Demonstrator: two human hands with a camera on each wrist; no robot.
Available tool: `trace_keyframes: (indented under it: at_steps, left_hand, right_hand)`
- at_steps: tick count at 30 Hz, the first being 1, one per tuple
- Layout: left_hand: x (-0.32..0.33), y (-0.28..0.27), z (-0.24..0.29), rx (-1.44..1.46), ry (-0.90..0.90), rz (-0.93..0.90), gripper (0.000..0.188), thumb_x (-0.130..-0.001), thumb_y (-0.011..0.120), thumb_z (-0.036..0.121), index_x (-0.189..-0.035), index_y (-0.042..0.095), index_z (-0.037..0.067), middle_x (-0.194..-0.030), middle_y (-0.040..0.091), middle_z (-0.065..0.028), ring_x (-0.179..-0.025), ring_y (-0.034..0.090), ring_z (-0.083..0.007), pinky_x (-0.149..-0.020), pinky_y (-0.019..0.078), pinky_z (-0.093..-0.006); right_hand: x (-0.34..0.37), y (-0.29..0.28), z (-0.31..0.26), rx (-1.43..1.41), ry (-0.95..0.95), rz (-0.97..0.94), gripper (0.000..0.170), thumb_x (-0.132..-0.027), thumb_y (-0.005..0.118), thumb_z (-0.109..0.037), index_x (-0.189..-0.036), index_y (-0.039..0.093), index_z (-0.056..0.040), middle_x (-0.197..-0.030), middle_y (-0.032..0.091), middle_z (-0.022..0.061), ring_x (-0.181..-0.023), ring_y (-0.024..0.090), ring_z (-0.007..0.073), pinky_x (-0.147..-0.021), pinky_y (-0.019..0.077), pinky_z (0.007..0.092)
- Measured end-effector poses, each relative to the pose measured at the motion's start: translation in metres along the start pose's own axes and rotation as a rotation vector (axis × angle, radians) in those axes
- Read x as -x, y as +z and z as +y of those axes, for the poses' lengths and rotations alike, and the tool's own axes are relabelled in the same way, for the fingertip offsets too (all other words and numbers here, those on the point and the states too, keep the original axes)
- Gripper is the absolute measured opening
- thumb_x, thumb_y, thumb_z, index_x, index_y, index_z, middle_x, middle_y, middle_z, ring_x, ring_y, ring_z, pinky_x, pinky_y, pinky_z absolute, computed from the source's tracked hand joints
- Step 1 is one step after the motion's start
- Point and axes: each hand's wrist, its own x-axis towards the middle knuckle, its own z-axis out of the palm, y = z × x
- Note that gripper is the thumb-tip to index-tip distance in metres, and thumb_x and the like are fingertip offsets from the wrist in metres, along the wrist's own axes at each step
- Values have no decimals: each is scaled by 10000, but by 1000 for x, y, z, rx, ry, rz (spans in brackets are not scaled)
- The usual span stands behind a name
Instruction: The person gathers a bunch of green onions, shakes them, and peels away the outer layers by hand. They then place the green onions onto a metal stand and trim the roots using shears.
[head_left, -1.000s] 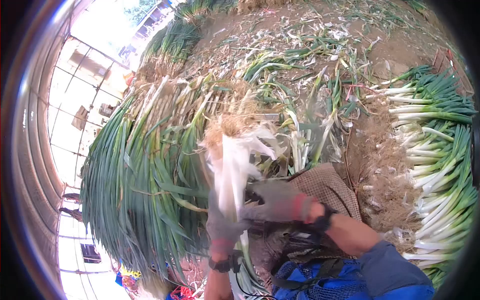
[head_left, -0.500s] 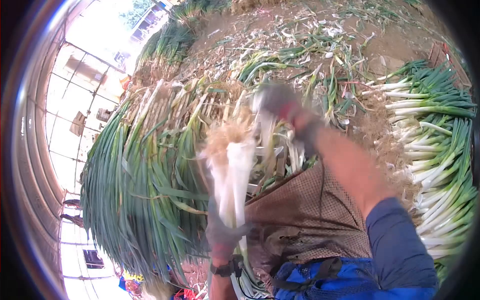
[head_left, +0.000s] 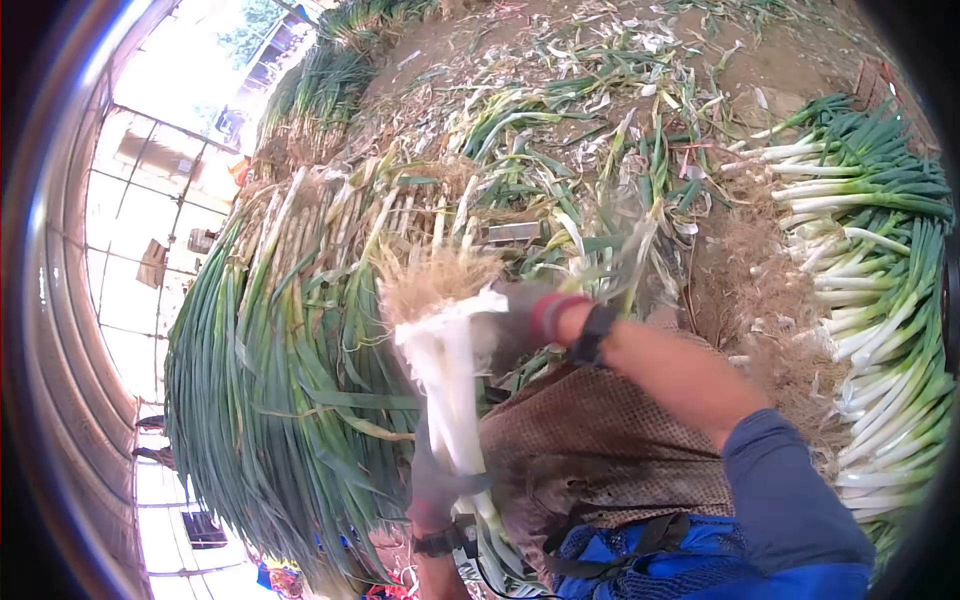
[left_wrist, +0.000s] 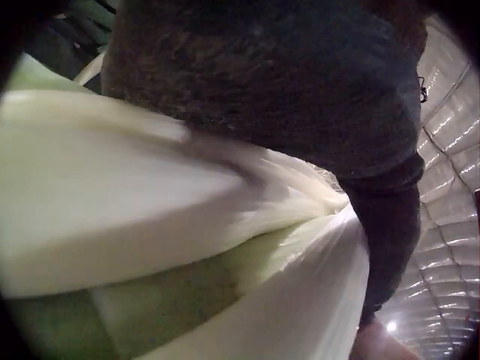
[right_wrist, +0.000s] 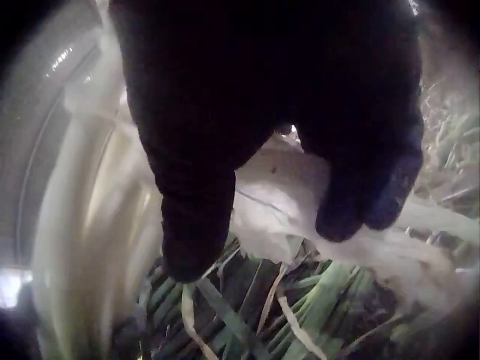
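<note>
A small bunch of large green onions stands roots up in front of me, its white stalks blurred and its brown root tuft on top. My gloved left hand grips the stalks low down, near where they turn green. Up close in the left wrist view, white stalks spread out beneath the dark glove. My gloved right hand is at the root end, on the right side. Between its thumb and fingers, the right wrist view shows a pale loose outer skin, which trails to the right.
A thick pile of unpeeled green onions lies on the left. On the right is a long row of peeled ones. Leaf scraps litter the ground ahead, and a brown mesh cloth covers the lap.
My right hand went from low on the stalks out to the upper right with pale skin, then came back to the root end. The left hand keeps its grip.
</note>
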Motion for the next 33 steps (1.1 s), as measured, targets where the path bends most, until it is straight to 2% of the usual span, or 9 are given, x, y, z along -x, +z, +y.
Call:
trace_keyframes:
  at_steps: [3, 6, 8, 10, 13, 22, 28, 32, 33]
  left_hand:
    - [-3, -7, -14, -17, 39, -16, 1315, -414, 889, 61, -1586, 295, 32, -1369, 571, -97, -1225, 589, -255, -1055, 495, -405]
    - [4, -6, -10, 40, 16, -17, 1316, -403, 889, 53, -1582, 306, 29, -1375, 569, -90, -1225, 577, -246, -1065, 476, -396]
    - [6, -11, -16, 30, -22, -39, 1323, -386, 891, 48, -1578, 316, 31, -1376, 566, -86, -1237, 565, -241, -1064, 474, -394]
    - [6, -19, -25, -2, -7, -45, 1321, -382, 893, 47, -1574, 324, 33, -1379, 564, -84, -1251, 555, -237, -1066, 471, -389]
    - [10, -30, -39, -9, 37, -34, 1312, -395, 906, 55, -1573, 328, 33, -1384, 562, -82, -1268, 546, -236, -1078, 466, -382]
    - [7, -11, -31, -517, 144, 134, 1242, -509, 964, 259, -1571, 355, 50, -1402, 596, -211, -1314, 581, -356, -1100, 463, -417]
    - [9, 16, -3, -707, 28, 238, 1284, -459, 971, 261, -1556, 348, 20, -1378, 585, -246, -1267, 597, -386, -1069, 494, -452]
    - [11, 24, -14, -769, 84, 327, 1275, -466, 962, 297, -1551, 345, 38, -1282, 609, -233, -1176, 618, -420, -1013, 520, -477]
    - [11, 27, -15, -808, 112, 350, 1270, -470, 960, 300, -1551, 343, 44, -1262, 610, -232, -1154, 621, -423, -996, 525, -481]
  right_hand:
    - [-35, 64, 7, 10, -90, 221, 575, -809, 779, -446, -1209, 685, -43, -1078, 751, 187, -982, 734, 359, -865, 576, 472]
    - [-3, -5, -18, 377, -57, 186, 351, -925, 616, -336, -1049, 735, -29, -985, 764, 165, -851, 754, 345, -746, 584, 500]
    - [-43, -26, 52, 146, 205, 684, 240, -927, 620, -256, -978, 768, -74, -897, 749, 152, -782, 748, 323, -729, 589, 464]
    - [-13, -123, 104, 406, 409, 640, 240, -976, 581, -229, -1064, 738, -71, -1002, 731, 144, -853, 732, 285, -763, 584, 420]
    - [35, -200, 135, -378, 642, 856, 230, -1004, 610, -263, -1015, 745, -77, -952, 710, 169, -743, 727, 217, -630, 587, 369]
    - [96, -94, 3, 164, -79, -629, 408, -911, 663, -385, -1124, 752, -48, -907, 756, 161, -898, 723, 308, -851, 562, 456]
    - [44, -255, 12, 529, 310, 566, 576, -927, 665, -519, -1226, 672, -26, -1026, 743, 202, -979, 727, 338, -877, 575, 463]
    - [68, -141, -58, 426, 173, 195, 853, -809, 735, -706, -1337, 623, -46, -1108, 737, 204, -954, 742, 348, -858, 575, 479]
    - [73, -107, -63, 413, 166, 150, 810, -794, 687, -779, -1157, 669, -55, -1040, 732, 191, -906, 735, 366, -789, 568, 484]
